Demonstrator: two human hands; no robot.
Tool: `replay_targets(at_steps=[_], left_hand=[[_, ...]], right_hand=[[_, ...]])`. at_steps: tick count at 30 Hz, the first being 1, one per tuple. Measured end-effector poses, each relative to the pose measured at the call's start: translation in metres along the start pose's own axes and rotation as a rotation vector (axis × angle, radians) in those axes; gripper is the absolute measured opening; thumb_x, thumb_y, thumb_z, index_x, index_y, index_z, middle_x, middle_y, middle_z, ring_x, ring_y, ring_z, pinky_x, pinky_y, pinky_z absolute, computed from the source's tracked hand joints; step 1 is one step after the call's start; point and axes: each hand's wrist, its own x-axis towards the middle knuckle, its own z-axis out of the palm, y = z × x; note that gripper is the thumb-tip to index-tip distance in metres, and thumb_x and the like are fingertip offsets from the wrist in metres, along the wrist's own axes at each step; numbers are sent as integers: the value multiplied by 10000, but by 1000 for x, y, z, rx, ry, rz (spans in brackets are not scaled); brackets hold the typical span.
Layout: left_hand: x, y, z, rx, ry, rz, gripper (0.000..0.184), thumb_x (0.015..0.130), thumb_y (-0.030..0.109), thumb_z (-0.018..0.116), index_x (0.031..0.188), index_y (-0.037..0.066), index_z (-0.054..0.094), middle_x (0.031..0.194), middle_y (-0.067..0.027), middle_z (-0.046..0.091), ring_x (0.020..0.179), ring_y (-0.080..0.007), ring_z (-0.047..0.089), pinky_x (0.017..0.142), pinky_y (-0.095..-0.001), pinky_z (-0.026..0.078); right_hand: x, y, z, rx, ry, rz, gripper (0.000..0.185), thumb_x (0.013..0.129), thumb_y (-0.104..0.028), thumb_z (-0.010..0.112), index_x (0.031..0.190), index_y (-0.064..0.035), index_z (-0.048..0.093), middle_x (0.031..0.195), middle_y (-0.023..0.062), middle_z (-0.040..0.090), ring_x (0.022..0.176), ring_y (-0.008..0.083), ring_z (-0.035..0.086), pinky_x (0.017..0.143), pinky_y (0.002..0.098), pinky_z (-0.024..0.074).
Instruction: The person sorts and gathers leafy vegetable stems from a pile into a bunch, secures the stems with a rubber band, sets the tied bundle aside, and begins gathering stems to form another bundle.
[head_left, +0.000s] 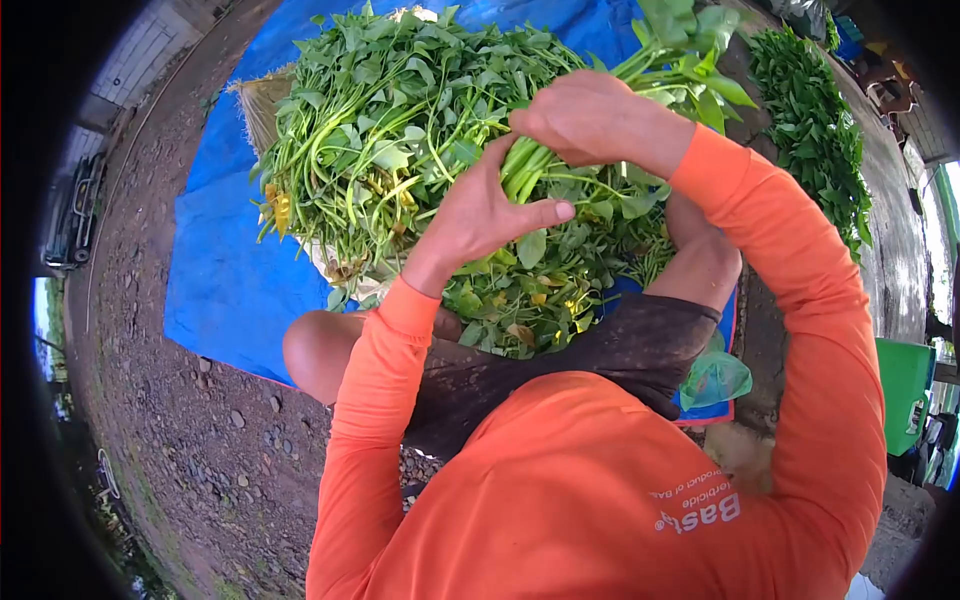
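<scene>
Holding a bunch of long green leafy stems (522,172), R hand (580,122) has grip curled round it, over lg. green leafy heap (400,95) on blue plastic tarp (220,290); L hand (475,218) at stem ends, thumb spread, can't tell if gripping.

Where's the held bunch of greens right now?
Head view, upper part, right of centre: the bunch of greens is in the right hand, stems beside the left hand, leaves toward the upper right, by the leafy heap.
</scene>
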Motion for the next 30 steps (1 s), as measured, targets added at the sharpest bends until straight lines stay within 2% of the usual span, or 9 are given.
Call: replay_targets(at_steps=[3,8,10,12,14,17,22,27,30], left_hand=[[6,-24,21,-176,122,-273,710,874,378,888,1328,-95,617,958,-155,757,775,-199,672,728,-368,534],[2,-54,36,-572,254,-551,312,899,295,842,866,-4,761,763,-45,664,648,-117,497,608,-306,391],[-3,-63,32,-687,352,-598,247,899,237,838,848,21,731,730,11,570,632,-101,480,579,-311,392],[2,-91,35,-679,488,-630,274,905,255,843,825,28,713,745,5,573,635,-107,487,579,-307,400],[3,-63,35,-630,577,-632,305,908,271,860,798,43,690,773,-2,584,634,-116,491,574,-328,404],[3,-68,43,-552,600,-652,332,902,276,863,788,21,684,731,0,592,646,-131,524,591,-339,416],[-4,-74,47,-498,585,-641,306,865,271,896,819,38,703,758,-43,635,658,-158,552,636,-342,444],[-5,-55,50,-600,543,-725,344,871,282,903,814,21,686,788,-65,625,677,-202,574,620,-360,476],[1,-55,46,-585,504,-765,332,876,301,905,830,37,710,771,-56,644,630,-174,579,580,-323,462]], right_hand=[[29,-9,-17,-92,-143,9,196,896,-89,668,1086,-49,702,977,170,762,949,389,751,763,515,595],[34,-14,32,-161,510,150,234,942,-131,658,1158,-68,725,1354,164,660,1283,330,622,988,444,555],[2,-37,-7,159,624,231,224,948,-156,664,1140,-64,732,1297,170,677,1225,347,645,968,448,562],[-39,-73,-5,640,412,438,266,935,-240,706,1104,-37,735,1173,193,691,1114,385,670,927,475,564],[-64,-109,31,723,158,437,325,924,-283,693,1025,23,737,1004,216,717,1003,408,716,863,510,589],[-64,-149,111,784,530,463,335,929,-284,666,1019,31,734,949,253,709,878,450,723,829,545,587],[-64,-168,131,1100,458,457,268,952,-213,619,954,41,706,994,245,708,963,455,701,873,552,565],[-67,-180,153,921,759,557,218,987,-155,596,1073,45,583,947,282,688,889,488,703,797,580,558],[-85,-155,132,1262,400,592,207,1009,-152,590,1089,37,563,995,324,682,987,463,700,855,567,546]])
